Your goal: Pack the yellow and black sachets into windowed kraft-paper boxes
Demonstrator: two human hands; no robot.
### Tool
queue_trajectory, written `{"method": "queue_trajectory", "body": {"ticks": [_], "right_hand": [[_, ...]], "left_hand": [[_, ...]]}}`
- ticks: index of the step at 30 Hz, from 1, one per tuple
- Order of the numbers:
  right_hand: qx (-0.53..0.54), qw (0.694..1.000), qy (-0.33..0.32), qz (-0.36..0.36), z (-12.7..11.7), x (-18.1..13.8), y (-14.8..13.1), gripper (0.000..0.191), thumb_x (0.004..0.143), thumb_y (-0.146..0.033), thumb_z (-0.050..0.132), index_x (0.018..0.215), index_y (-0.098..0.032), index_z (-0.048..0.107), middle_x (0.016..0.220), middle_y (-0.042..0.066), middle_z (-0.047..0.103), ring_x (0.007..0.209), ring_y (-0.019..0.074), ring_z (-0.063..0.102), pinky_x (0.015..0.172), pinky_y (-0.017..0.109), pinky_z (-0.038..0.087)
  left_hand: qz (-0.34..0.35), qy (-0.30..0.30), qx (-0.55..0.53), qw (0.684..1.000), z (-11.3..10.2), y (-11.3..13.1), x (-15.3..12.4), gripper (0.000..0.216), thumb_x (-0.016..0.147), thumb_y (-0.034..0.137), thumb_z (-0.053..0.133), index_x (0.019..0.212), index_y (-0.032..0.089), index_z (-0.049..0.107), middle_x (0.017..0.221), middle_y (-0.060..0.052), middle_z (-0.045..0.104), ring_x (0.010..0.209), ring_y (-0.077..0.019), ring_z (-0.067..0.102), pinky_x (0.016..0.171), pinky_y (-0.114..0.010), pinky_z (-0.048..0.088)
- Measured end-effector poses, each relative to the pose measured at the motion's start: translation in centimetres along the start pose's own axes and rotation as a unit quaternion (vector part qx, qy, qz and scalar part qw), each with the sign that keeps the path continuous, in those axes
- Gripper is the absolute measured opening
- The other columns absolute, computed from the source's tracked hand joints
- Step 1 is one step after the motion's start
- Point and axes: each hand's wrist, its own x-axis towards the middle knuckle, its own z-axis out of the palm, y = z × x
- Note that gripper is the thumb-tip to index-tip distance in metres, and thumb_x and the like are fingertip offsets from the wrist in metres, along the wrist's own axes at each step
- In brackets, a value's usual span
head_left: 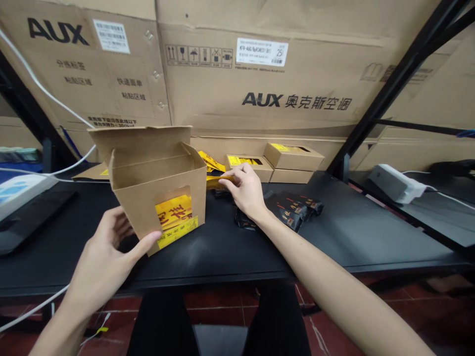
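My left hand (107, 252) grips a brown cardboard box (133, 198) by its lower left corner, thumb on the front. The box is tilted, with its top flaps up, and yellow packets (173, 210) show through its front window. To the right of the box, my right hand (247, 190) pinches the edge of a yellow packet (217, 182). More yellow packets (211, 161) lie just behind that hand. Black packets (293, 207) with red and gold print are piled on the black table (230, 252), beside and partly under my right wrist.
Small windowed cardboard boxes (295, 155) are stacked at the back right. Large AUX cartons (208, 99) stand behind the table. A white power strip (18, 195) and a dark flat device (40, 212) lie at left. A white adapter (397, 183) is at right, beyond a black frame bar (393, 94).
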Motion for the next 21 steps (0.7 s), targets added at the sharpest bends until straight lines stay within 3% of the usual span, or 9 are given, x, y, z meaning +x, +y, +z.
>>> {"method": "queue_trajectory", "body": {"ticks": [21], "right_hand": [[0.009, 1.000, 0.004, -0.002, -0.57, 0.02, -0.56, 0.009, 0.086, -0.015, 0.081, 0.087, -0.024, 0.079, 0.097, 0.002, 0.063, 0.080, 0.0143, 0.058, 0.078, 0.032, 0.053]], "left_hand": [[0.013, -0.001, 0.011, 1.000, -0.01, -0.35, 0.11, 0.080, 0.059, 0.069, 0.088, 0.119, 0.027, 0.057, 0.137, -0.013, 0.072, 0.130, -0.0382, 0.069, 0.118, -0.064, 0.051]]}}
